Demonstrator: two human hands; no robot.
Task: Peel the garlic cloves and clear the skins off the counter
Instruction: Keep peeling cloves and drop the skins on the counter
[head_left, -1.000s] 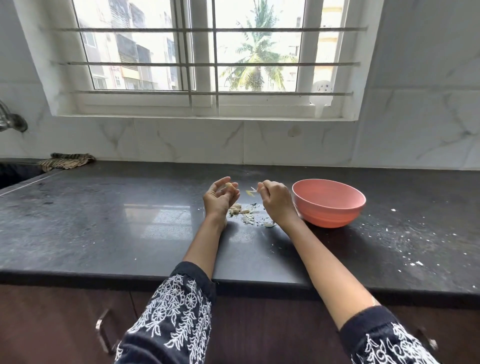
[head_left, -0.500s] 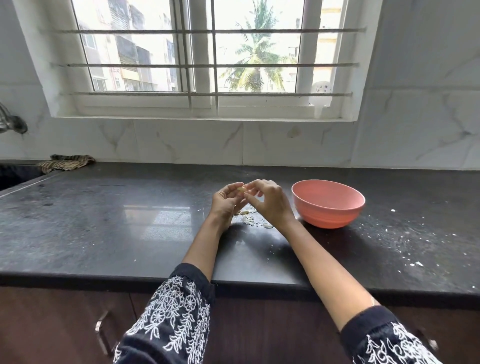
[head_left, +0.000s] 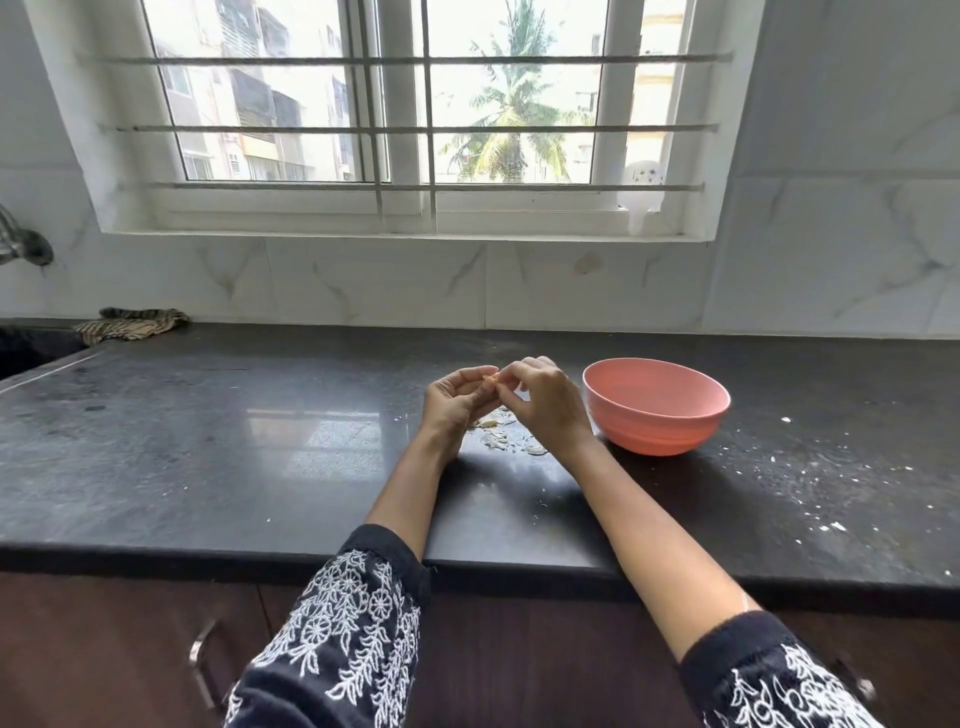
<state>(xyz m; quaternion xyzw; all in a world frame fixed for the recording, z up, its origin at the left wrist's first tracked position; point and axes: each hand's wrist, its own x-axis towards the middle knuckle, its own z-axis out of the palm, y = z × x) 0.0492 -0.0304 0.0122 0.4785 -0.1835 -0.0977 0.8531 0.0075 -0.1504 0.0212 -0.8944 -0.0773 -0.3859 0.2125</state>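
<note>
Both hands pinch one garlic clove above a scatter of skins on a dark counter.

Nearest, two dark sleeves (head_left: 353, 634) with white embroidery reach over the front edge of the black counter (head_left: 208, 441). Past them, the left hand (head_left: 452, 405) and right hand (head_left: 545, 405) meet above the stone, curled fingertips of both pinching a small garlic clove (head_left: 490, 382) between them (too small to tell how much skin is left on it). Directly below the hands, pale garlic skins (head_left: 501, 436) lie loose on the counter. Just beside the right hand sits a pink bowl (head_left: 655, 405), its contents not visible. White specks (head_left: 810, 499) dot the counter's right side. Farther back at the left lies a striped cloth (head_left: 130, 325), and behind everything a barred window (head_left: 405, 119).
</note>
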